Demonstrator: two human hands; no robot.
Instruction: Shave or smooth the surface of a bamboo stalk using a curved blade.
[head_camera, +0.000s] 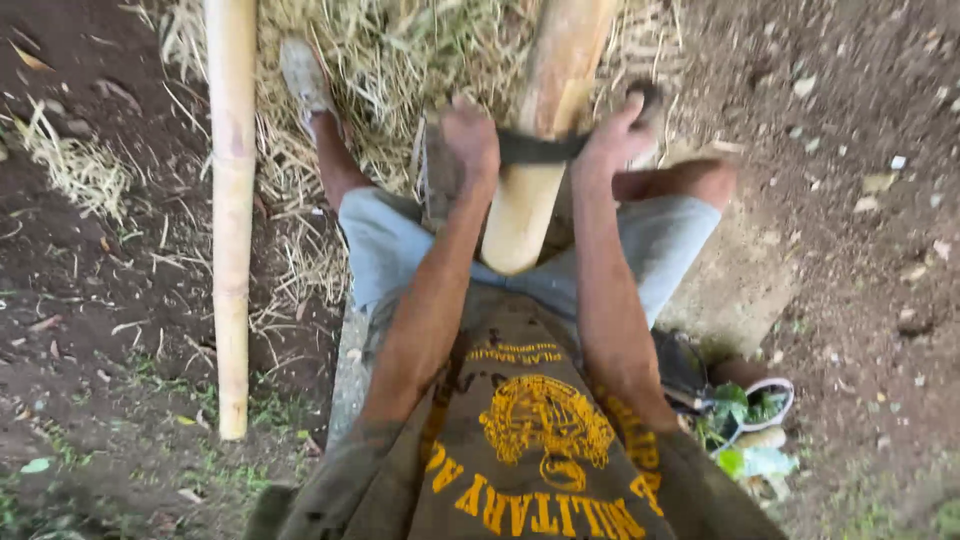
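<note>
At upper centre, left hand and right hand each grip an end of a dark blade laid across a bamboo pole.

Both hands are clamped on a dark blade laid across a thick bamboo pole, left hand gripping one end and right hand the other, with the pole's cut end poking back between the knees. Off past the left hand a second, thinner pole lies on the dirt, straw sits beyond both hands, and a small leafy pot is back by the right elbow.
</note>
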